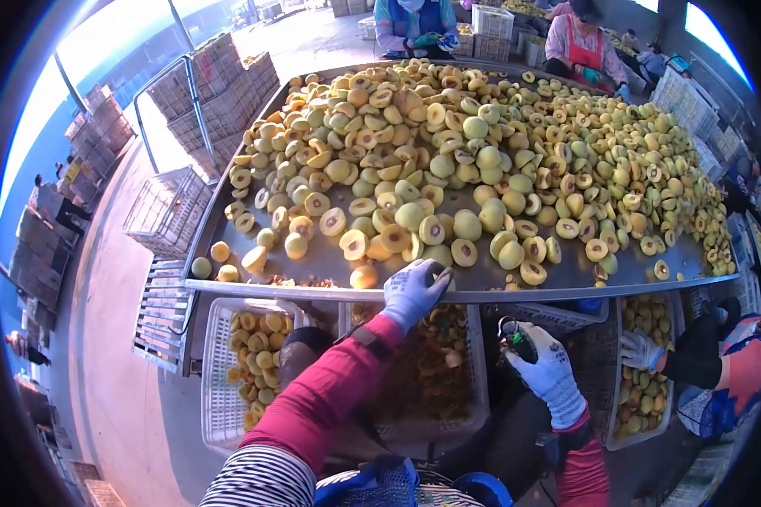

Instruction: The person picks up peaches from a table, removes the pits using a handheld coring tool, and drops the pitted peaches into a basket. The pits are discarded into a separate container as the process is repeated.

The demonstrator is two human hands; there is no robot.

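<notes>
My left hand, in a pale glove, rests over the metal table's near rim. Its thumb and fingers are apart, with nothing visible between them. Just beyond lie halved yellow-green peaches, some showing brown pit hollows, and an orange-toned one. Lower and to the right, my right hand, gloved too, is closed round a small dark hand tool with a metal end. It is in front of the table, beside a white crate holding peach pieces and scraps, which are blurred.
A big heap of peach halves covers much of the table. Crates of fruit stand below at left and right. A co-worker's gloved hand is at the right crate. Two people work across the table. Stacked crates stand left.
</notes>
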